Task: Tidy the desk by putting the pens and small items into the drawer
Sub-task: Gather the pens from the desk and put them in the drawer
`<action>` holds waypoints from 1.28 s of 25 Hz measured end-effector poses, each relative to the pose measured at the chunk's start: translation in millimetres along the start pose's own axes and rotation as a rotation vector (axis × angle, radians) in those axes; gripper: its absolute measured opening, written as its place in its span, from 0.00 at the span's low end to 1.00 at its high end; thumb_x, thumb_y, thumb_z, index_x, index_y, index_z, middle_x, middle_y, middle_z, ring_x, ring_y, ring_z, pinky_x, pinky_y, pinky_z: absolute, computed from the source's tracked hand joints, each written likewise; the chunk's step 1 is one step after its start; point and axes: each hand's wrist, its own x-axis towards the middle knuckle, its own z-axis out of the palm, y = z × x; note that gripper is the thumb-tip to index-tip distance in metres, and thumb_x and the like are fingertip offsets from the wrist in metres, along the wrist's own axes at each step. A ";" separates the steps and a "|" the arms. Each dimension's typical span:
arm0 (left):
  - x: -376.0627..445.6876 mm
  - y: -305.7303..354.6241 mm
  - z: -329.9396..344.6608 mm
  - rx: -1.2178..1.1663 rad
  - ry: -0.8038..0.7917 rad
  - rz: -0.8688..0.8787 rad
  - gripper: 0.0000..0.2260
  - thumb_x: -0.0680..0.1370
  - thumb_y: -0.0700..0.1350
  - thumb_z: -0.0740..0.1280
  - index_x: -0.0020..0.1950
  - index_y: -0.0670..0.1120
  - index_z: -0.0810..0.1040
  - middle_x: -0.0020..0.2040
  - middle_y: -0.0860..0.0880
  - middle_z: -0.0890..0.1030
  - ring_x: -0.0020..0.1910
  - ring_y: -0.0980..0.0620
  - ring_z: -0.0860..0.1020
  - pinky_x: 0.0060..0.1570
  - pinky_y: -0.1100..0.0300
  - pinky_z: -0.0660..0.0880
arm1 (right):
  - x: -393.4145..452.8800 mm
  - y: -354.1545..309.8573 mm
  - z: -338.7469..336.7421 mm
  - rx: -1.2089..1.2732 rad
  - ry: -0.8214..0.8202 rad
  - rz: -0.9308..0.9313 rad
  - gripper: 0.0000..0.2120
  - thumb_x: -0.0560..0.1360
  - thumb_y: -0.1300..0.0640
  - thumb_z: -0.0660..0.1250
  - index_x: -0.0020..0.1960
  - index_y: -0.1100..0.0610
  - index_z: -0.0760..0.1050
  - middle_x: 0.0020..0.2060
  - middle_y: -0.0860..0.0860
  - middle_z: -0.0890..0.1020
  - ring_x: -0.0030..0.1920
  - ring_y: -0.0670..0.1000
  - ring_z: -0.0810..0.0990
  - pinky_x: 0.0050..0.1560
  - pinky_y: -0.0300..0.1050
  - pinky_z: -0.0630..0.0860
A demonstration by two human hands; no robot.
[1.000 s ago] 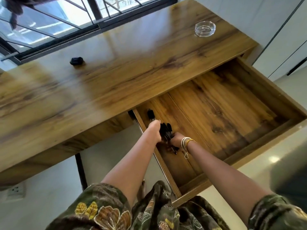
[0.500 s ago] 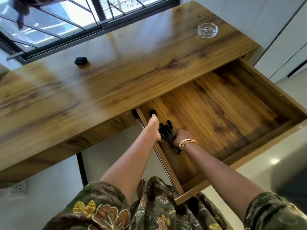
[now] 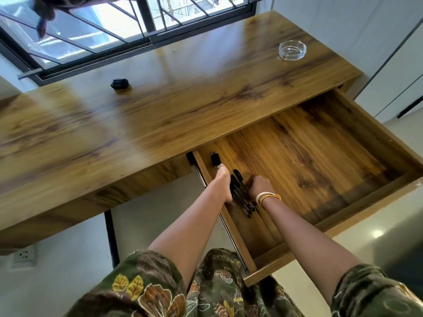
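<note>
The wooden drawer (image 3: 343,209) is pulled wide open under the desk (image 3: 160,106). A bundle of several black pens (image 3: 241,195) lies at its left end, along the left wall. My left hand (image 3: 222,184) presses against the pens from the left, fingers stretched forward. My right hand (image 3: 259,185), with bracelets on the wrist, is curled against the pens from the right. A small black USB-like item (image 3: 215,159) lies in the drawer just beyond my left fingertips. A small black object (image 3: 119,83) sits on the desk near the window.
A clear glass ashtray (image 3: 292,50) stands at the desk's far right corner. A barred window (image 3: 137,26) runs behind the desk. White cabinet panels (image 3: 400,65) are on the right. A wall socket (image 3: 24,255) is low on the left.
The view has tilted so the desk and drawer sit lower in frame. Both hands stay on the pens and have shifted slightly deeper into the drawer's left end.
</note>
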 end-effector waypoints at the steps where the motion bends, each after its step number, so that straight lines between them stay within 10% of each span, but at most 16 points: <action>1: 0.6 0.4 0.3 0.005 0.019 0.005 0.36 0.79 0.66 0.47 0.79 0.44 0.47 0.79 0.41 0.52 0.77 0.37 0.52 0.74 0.38 0.48 | 0.3 1.7 0.3 0.008 -0.008 -0.001 0.07 0.75 0.63 0.65 0.51 0.61 0.79 0.50 0.61 0.82 0.51 0.62 0.81 0.45 0.50 0.77; 12: 2.1 4.5 -2.3 -0.028 0.042 0.062 0.35 0.79 0.66 0.46 0.79 0.44 0.49 0.79 0.42 0.52 0.78 0.40 0.52 0.75 0.41 0.47 | 2.2 9.9 -2.0 0.038 -0.127 -0.010 0.11 0.72 0.63 0.66 0.54 0.59 0.79 0.54 0.58 0.82 0.55 0.59 0.80 0.48 0.43 0.74; 22: -11.3 24.1 -42.5 0.576 0.347 1.058 0.13 0.81 0.43 0.60 0.65 0.44 0.76 0.62 0.46 0.78 0.61 0.50 0.75 0.61 0.55 0.73 | -3.9 -50.1 -35.1 0.192 0.210 -0.296 0.08 0.72 0.64 0.63 0.45 0.56 0.80 0.47 0.54 0.81 0.46 0.53 0.80 0.48 0.45 0.77; 32: -13.0 75.5 -171.3 0.813 0.753 1.263 0.11 0.79 0.40 0.63 0.60 0.43 0.79 0.60 0.45 0.79 0.59 0.46 0.77 0.61 0.49 0.72 | -9.4 -201.0 -6.6 -0.068 0.410 -0.685 0.07 0.69 0.63 0.64 0.42 0.55 0.81 0.45 0.54 0.78 0.48 0.56 0.77 0.48 0.49 0.76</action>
